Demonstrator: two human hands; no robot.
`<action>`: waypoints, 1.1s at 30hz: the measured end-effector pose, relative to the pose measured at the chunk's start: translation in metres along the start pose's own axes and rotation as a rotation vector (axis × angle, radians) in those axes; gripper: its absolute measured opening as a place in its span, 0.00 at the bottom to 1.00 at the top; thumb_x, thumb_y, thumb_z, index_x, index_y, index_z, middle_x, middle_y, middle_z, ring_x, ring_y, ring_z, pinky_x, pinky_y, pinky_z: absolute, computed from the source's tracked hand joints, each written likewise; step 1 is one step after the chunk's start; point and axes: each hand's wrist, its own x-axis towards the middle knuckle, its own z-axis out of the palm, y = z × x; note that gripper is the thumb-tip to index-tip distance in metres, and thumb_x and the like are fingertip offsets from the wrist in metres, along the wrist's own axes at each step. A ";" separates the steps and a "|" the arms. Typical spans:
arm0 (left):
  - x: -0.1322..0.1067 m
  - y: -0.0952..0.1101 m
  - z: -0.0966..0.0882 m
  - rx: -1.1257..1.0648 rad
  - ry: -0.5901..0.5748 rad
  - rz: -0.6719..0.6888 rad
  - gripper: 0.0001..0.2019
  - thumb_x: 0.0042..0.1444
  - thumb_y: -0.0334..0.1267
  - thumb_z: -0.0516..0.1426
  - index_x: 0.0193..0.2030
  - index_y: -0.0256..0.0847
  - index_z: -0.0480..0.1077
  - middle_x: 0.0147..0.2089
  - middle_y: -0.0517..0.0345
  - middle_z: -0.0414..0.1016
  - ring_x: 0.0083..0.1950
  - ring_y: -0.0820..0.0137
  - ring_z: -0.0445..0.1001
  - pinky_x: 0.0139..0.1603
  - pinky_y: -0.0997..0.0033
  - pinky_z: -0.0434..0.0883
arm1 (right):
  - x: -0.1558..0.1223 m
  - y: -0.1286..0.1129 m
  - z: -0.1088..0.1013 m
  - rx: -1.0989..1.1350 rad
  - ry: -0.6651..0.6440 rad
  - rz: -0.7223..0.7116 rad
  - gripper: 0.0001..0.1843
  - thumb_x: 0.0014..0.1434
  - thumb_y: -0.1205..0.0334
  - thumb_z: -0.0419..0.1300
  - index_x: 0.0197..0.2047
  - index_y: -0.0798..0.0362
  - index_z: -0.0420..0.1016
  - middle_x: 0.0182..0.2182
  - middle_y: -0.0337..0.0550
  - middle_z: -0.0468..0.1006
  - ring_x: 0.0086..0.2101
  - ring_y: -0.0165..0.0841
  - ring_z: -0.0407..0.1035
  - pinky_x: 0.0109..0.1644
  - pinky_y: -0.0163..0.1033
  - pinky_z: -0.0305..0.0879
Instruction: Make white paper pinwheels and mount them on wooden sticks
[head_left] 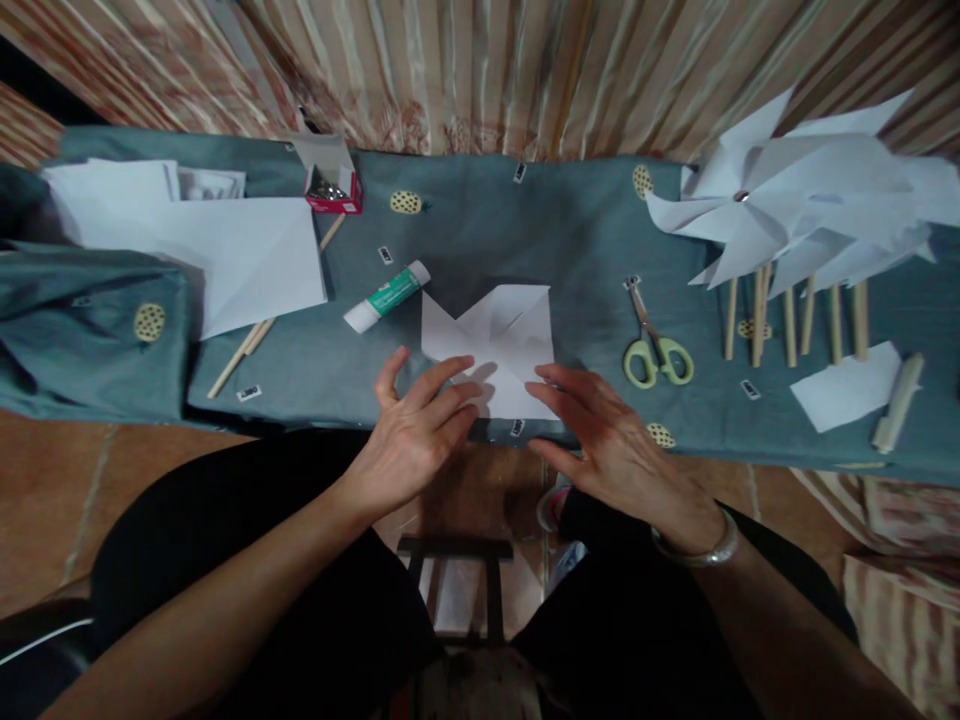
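Note:
A white square of paper (499, 340), creased and cut along its diagonals, lies on the grey-green cloth (525, 240) in front of me. My left hand (416, 430) hovers at its near left corner with fingers stretched out and apart. At the near right corner my right hand (607, 440), a bracelet on its wrist, reaches in with fingers extended. Neither hand holds anything. A glue stick (386, 297) lies just left of the paper and green-handled scissors (656, 345) just right of it.
Finished white paper pinwheels (795, 200) on wooden sticks lie at the right, with a paper scrap (844, 388) beside them. White sheets (225, 255), loose sticks (240, 350) and a small red box (334, 190) sit at the left. Striped curtain behind.

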 end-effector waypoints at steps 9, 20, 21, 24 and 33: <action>-0.001 0.001 -0.003 0.077 -0.039 -0.052 0.10 0.64 0.29 0.54 0.48 0.49 0.68 0.57 0.65 0.76 0.66 0.64 0.65 0.72 0.43 0.39 | 0.006 -0.009 0.010 -0.033 0.042 -0.061 0.15 0.66 0.64 0.55 0.55 0.56 0.70 0.52 0.53 0.75 0.52 0.42 0.68 0.57 0.52 0.69; 0.008 0.006 0.010 -0.029 0.076 -0.014 0.08 0.65 0.31 0.53 0.47 0.42 0.71 0.47 0.63 0.80 0.57 0.70 0.72 0.72 0.54 0.42 | 0.010 -0.014 0.013 0.034 0.168 -0.084 0.13 0.64 0.69 0.56 0.51 0.59 0.73 0.49 0.57 0.77 0.50 0.41 0.72 0.53 0.48 0.73; 0.008 0.005 0.010 -0.027 0.071 -0.013 0.07 0.65 0.31 0.53 0.46 0.42 0.72 0.46 0.64 0.80 0.57 0.70 0.73 0.72 0.54 0.42 | 0.011 -0.015 0.013 0.051 0.178 -0.085 0.13 0.64 0.69 0.56 0.51 0.58 0.73 0.49 0.56 0.78 0.50 0.41 0.72 0.53 0.48 0.73; 0.010 0.003 0.011 -0.021 0.055 -0.009 0.07 0.66 0.32 0.53 0.43 0.41 0.72 0.43 0.64 0.81 0.54 0.69 0.74 0.72 0.53 0.42 | 0.012 -0.016 0.012 0.138 0.185 -0.049 0.14 0.63 0.68 0.58 0.52 0.54 0.73 0.49 0.53 0.78 0.51 0.40 0.73 0.55 0.48 0.73; 0.011 -0.001 0.011 -0.046 0.050 -0.039 0.06 0.66 0.31 0.53 0.40 0.41 0.71 0.40 0.65 0.79 0.51 0.71 0.72 0.70 0.54 0.42 | 0.024 -0.006 0.017 0.496 0.203 0.192 0.10 0.64 0.66 0.57 0.46 0.49 0.77 0.44 0.43 0.82 0.46 0.35 0.76 0.53 0.44 0.72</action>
